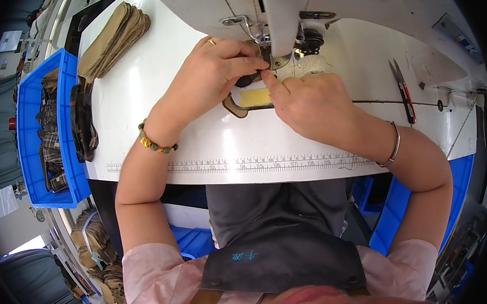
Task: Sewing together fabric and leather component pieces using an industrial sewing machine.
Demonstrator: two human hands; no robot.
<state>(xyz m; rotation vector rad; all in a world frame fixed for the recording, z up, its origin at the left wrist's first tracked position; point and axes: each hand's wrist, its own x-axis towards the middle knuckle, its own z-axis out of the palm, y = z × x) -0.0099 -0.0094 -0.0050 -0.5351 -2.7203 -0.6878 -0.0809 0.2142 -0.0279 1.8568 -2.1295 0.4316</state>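
Observation:
At the presser foot [265, 46] of a white sewing machine [283, 6], my two hands meet over a small dark brown cloth piece [245, 81]. My left hand [208, 72] lies on its left side, thumb and fingers closed on the cloth right beside the foot. Close by on the right, my right hand [311, 101] has its index fingertip at the cloth's edge, touching or nearly touching my left thumb; its other fingers curl under. A tan, dark-edged piece [235, 108] shows below the hands, next to a yellow patch [255, 98]. The needle tip is hard to make out.
Stacked tan cloth pieces [114, 39] lie at the far left. Beside them, a blue bin [72, 125] holds plaid pieces. Red-handled thread snips [403, 93] rest on the right. A printed ruler [256, 165] runs along the table's near edge.

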